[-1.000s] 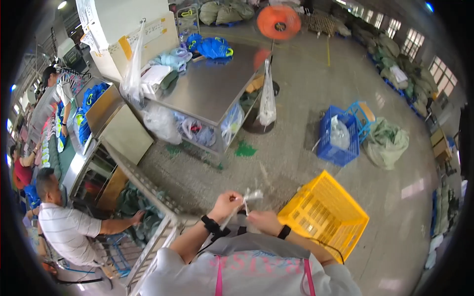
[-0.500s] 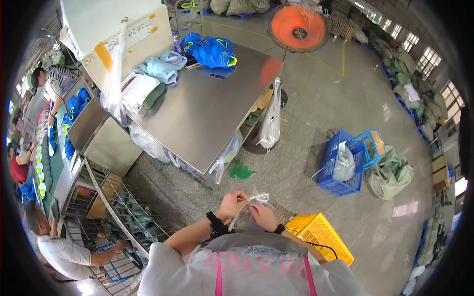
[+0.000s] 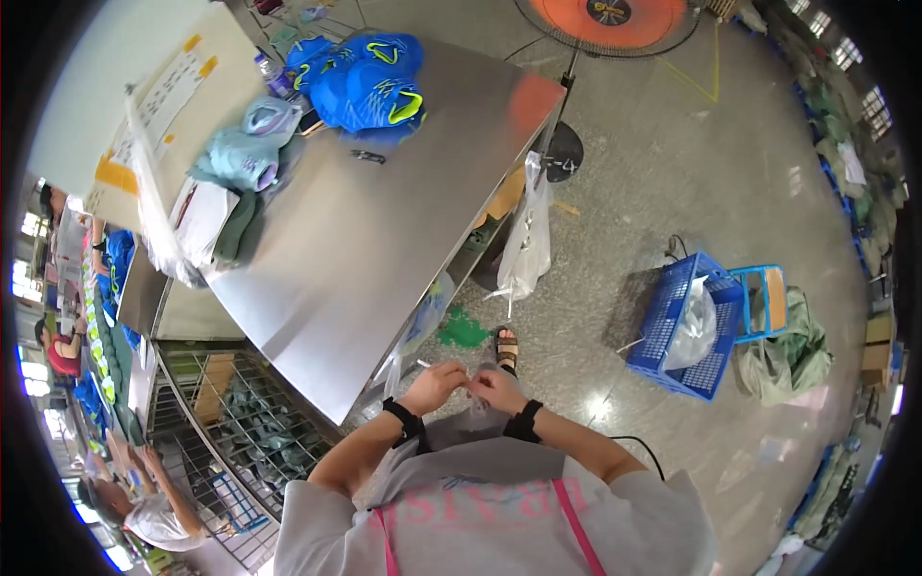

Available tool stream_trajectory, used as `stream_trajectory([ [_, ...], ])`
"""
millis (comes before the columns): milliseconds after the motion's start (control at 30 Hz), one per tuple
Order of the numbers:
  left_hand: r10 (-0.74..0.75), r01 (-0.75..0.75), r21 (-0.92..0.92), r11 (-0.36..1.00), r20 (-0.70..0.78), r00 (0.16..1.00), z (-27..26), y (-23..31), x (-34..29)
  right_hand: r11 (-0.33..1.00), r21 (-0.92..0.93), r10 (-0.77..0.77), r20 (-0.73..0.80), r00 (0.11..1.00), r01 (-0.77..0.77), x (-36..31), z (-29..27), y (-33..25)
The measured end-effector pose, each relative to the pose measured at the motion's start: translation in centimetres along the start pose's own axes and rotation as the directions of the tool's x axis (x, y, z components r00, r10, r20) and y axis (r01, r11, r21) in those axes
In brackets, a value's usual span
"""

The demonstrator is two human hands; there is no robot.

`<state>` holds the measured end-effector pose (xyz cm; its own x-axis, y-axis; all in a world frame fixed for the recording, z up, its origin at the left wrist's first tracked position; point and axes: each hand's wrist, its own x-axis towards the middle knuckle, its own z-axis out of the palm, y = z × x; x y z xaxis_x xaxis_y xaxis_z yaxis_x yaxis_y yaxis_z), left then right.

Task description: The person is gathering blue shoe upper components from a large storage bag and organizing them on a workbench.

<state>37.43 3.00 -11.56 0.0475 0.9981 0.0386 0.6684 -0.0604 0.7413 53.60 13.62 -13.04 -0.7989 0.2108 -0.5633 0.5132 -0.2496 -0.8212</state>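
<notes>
My left hand and my right hand are close together in front of my waist, near the table's front corner. Both are closed, with the fingers pinched. Between and below them hangs a bit of thin translucent plastic; its full shape is hidden by the hands and my clothes. A short white end sticks out beside my left hand. Black bands circle both wrists.
The metal table bears blue shoe uppers, pale cloth pieces and papers. A wire cart stands left, near a co-worker. At right are a blue crate, stool and sack; a fan stands ahead.
My view has shifted closer to the table, and the yellow crate has left it. The white strands above my hands no longer show. My hands remain together; the co-worker has raised their arms.
</notes>
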Motion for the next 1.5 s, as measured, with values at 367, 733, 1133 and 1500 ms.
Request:
stream_trajectory([
  [367, -0.620, 0.748, 0.340, 0.570, -0.420, 0.663, -10.9, -6.8, 7.4, 0.946, -0.271, -0.094, -0.757, 0.646, -0.180, 21.7, -26.0, 3.8],
  [733, -0.808, 0.765, 0.391, 0.511, -0.085, 0.584, -10.8, -9.2, 6.6, 0.620, -0.694, -0.251, -0.616, 0.746, -0.365, 34.2, -37.6, 12.3],
  [1133, -0.795, 0.783, 0.378, 0.494, -0.166, 0.583, -10.6, -8.7, 3.2, 0.045, -0.914, 0.093, -0.398, 0.913, -0.403, 28.5, -29.6, 1.2],
  [1500, -0.643, 0.742, 0.410, 0.531, -0.375, 0.668, -9.8, -9.3, 2.0, 0.075, -0.997, 0.174, -0.011, 0.985, -0.024, 21.1, -25.4, -3.0],
])
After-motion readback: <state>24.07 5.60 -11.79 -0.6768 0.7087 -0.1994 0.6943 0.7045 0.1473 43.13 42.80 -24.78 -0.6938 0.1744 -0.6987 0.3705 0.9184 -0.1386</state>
